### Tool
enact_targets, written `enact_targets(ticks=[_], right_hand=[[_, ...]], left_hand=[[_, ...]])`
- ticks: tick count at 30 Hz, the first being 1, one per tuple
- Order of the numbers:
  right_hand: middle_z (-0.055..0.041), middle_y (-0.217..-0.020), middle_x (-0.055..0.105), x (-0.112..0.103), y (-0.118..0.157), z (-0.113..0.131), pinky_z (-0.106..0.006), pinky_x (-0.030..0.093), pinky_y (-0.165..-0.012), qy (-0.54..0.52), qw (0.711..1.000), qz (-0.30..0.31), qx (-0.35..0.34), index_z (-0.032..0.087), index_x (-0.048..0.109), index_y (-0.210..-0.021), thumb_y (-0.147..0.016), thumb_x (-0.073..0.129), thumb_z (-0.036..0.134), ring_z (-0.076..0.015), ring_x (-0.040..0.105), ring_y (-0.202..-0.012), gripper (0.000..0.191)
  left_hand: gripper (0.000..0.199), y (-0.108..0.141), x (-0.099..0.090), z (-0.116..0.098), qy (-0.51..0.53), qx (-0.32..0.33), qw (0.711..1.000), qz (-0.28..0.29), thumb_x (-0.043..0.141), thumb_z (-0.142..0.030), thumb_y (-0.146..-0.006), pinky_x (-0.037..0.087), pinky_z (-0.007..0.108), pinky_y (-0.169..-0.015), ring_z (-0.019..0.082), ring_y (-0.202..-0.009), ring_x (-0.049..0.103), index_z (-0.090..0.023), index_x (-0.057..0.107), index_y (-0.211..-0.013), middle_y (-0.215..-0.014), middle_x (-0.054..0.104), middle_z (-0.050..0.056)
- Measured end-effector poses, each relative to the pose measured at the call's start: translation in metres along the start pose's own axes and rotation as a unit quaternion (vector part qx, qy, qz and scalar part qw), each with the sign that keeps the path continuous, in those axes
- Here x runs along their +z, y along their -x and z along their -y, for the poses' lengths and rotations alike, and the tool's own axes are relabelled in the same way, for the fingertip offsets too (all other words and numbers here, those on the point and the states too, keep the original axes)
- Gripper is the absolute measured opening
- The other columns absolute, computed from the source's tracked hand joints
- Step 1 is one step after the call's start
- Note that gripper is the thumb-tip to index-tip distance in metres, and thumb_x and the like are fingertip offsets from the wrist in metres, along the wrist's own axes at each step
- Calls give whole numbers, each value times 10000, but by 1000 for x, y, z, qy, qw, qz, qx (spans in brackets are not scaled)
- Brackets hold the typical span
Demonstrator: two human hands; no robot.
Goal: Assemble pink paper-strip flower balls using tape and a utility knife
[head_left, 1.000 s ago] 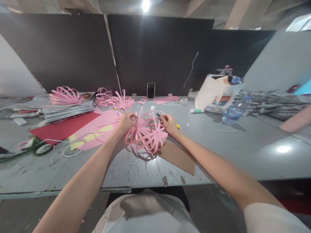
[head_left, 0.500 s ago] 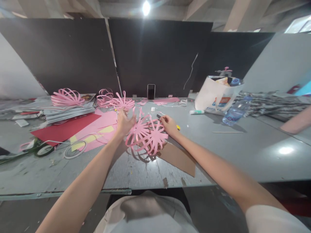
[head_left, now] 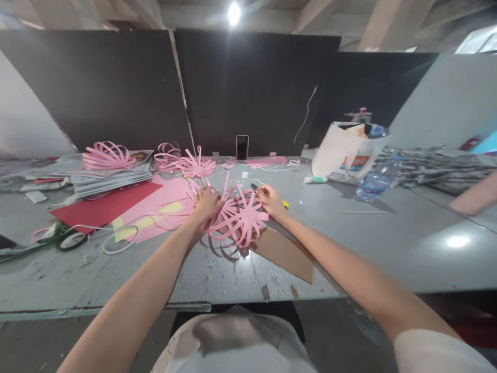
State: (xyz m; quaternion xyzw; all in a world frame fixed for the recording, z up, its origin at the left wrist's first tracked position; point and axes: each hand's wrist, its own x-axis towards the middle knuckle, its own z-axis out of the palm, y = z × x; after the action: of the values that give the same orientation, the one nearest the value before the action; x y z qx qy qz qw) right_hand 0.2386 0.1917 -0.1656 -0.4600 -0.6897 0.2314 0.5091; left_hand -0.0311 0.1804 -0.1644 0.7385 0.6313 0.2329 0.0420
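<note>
A pink paper-strip ball (head_left: 248, 218), with loops fanning out from star-shaped centres, sits in front of me between my hands. My left hand (head_left: 208, 204) is at its left side, fingers bent over the strips and closed on one; the fingertips are partly hidden. At the right side, my right hand (head_left: 271, 201) pinches the end of a pink strip between thumb and fingers. Just past those fingertips a small dark piece (head_left: 254, 186) shows, and a yellow piece (head_left: 286, 204) peeks out behind the hand. Under the ball's right side lies a brown cardboard piece (head_left: 285, 254).
More pink strip balls (head_left: 106, 156) rest on stacked paper at left, near red paper (head_left: 104, 207), a coiled white cord (head_left: 120, 240) and green-handled scissors (head_left: 70, 238). A phone (head_left: 242, 147) stands at the back. Rightward are a glue tube (head_left: 315, 180), bag (head_left: 345, 155), bottle (head_left: 376, 181) and thin stick (head_left: 365, 212).
My left hand has moved right and down toward me, onto the strips, and its fingers have bent over them. My right hand has stayed nearly still.
</note>
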Motion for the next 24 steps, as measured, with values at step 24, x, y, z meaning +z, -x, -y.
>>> enact_targets(ticks=[24], right_hand=[[-25, -762, 681, 2, 0, 3, -313, 433, -693, 2, 1000, -3, 13, 205, 648, -834, -901, 553, 426, -197, 591, -712, 250]], left_hand=[[307, 17, -42, -39, 355, 46, 930, -83, 647, -474, -911, 507, 328, -823, 219, -863, 713, -181, 736, -926, -878, 773, 61]])
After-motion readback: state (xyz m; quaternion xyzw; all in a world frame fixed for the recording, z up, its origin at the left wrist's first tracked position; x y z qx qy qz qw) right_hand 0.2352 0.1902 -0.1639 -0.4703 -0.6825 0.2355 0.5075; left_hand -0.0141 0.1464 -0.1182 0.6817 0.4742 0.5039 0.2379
